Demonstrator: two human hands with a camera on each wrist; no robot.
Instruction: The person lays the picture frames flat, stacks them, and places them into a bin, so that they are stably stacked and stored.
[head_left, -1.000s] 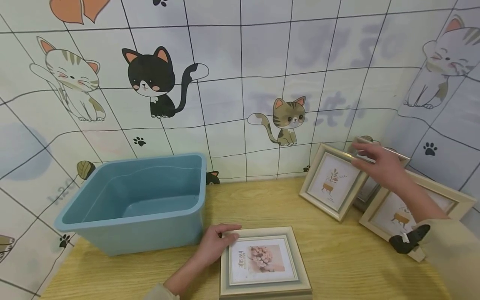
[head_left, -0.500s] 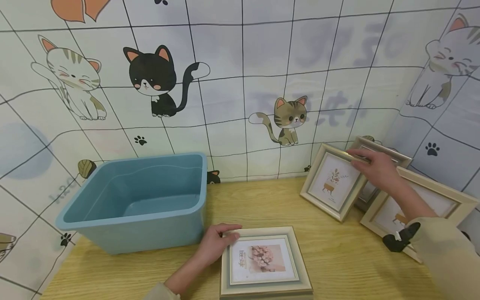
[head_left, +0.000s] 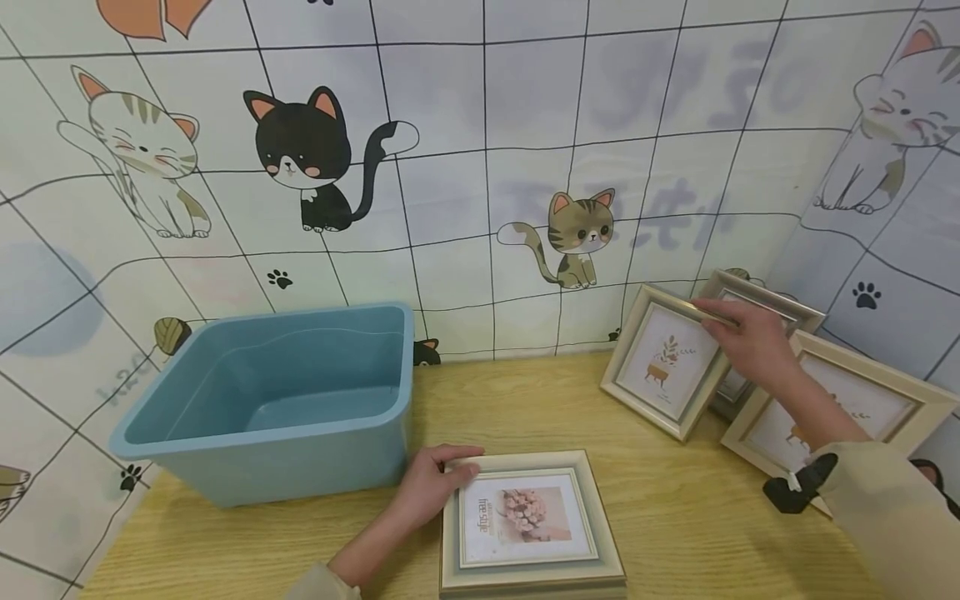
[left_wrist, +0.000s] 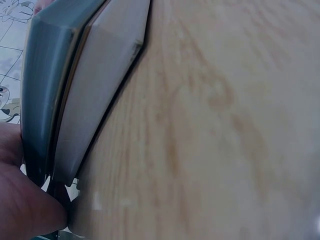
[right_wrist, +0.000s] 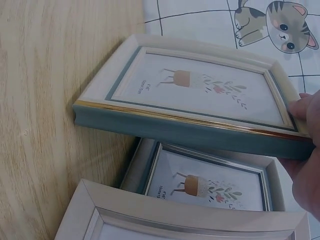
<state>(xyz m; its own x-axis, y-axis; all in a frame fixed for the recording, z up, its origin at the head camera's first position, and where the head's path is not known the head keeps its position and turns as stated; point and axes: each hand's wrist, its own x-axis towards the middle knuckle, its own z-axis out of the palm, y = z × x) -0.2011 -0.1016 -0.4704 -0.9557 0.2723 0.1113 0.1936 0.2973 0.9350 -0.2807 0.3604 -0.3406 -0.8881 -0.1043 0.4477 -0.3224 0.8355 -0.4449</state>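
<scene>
In the head view, my left hand (head_left: 432, 486) holds the far left corner of a flat cream picture frame (head_left: 517, 575) with a pink bouquet print. The left wrist view shows a blue-grey frame edge (left_wrist: 47, 65) against a second, white edge (left_wrist: 102, 70), so two frames are stacked. At the right, my right hand (head_left: 750, 337) pinches the upper corner of a cream and gold picture frame (head_left: 622, 371) with a plant print, leaning against the wall. Thumb and fingers lie on either side of that corner (right_wrist: 300, 137) in the right wrist view.
A blue plastic tub (head_left: 277, 471) stands at the left on the wood-grain table (head_left: 495, 400). Two more frames lean in the right corner: a silvery one (head_left: 806, 315) behind and a cream one (head_left: 926, 398) in front. A cat-patterned wall covering (head_left: 450, 200) rises behind.
My right hand has moved slightly left and down from above the leaning frames onto the corner of the left one. My left hand stays on the stacked frames.
</scene>
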